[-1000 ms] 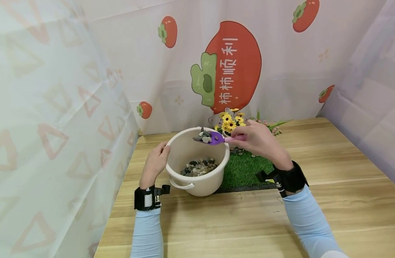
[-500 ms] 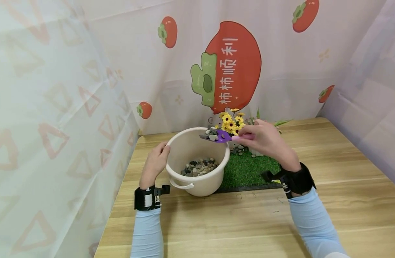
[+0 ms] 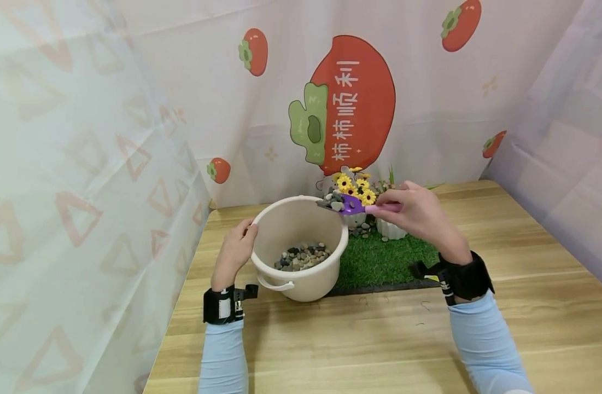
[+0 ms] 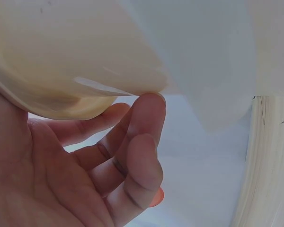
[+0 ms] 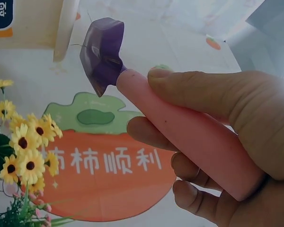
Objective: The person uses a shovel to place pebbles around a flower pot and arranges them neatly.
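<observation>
My left hand (image 3: 234,249) holds the rim of a cream plastic bucket (image 3: 313,287) on its left side. In the left wrist view its thumb is hidden, and curled fingers (image 4: 144,118) touch the bucket's outer wall. Loose pebbles (image 3: 301,258) cover the bucket's bottom. My right hand (image 3: 421,210) grips the pink handle of a small purple hand shovel (image 3: 352,204), thumb along the handle in the right wrist view. Grey and pale pebbles (image 3: 334,201) lie heaped on the blade, which is roughly level over the bucket's right back rim, in front of yellow flowers (image 3: 362,191).
A green turf mat (image 3: 379,261) lies right of the bucket. Toward its back stand white pots (image 3: 391,230) with plants, and loose pebbles (image 3: 362,230) lie around them. The wooden table (image 3: 360,345) meets a printed cloth backdrop (image 3: 271,131) behind and at the sides.
My right hand has moved to the right with the loaded shovel, from above the bucket's opening to its right back rim near the flowers. The left hand and bucket have stayed put.
</observation>
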`<state>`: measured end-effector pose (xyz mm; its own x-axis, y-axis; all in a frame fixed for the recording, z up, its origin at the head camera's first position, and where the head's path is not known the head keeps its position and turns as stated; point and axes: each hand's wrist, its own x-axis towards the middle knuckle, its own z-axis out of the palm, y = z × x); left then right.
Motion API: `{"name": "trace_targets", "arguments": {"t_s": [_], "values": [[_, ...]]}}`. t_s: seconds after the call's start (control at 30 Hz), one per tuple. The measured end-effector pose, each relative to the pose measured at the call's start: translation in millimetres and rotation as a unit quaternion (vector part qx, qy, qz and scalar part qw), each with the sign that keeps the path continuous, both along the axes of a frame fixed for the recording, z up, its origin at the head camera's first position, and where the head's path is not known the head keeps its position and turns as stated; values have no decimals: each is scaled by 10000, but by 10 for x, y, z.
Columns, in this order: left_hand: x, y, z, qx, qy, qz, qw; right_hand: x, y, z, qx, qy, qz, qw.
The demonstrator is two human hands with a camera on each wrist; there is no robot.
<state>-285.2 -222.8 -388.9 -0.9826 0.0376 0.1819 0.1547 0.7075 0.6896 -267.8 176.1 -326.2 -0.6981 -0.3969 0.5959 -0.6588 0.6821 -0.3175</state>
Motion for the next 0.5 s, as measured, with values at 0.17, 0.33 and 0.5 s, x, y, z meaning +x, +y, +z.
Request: {"name": "trace_targets", "arguments": {"t_s": [0.17,0.33,0.5], "values": [[-5,-7,-9,-27,-15,11,10000,-119,161,-163,-237,-68,114,9996],[-10,-6,-9,7,-14,0,10000,75,158,12,132,100,-404,9990],[-8,-4,-10,39,-16,-21,10000,132,245,53,360,-33,-679,9970]]}}
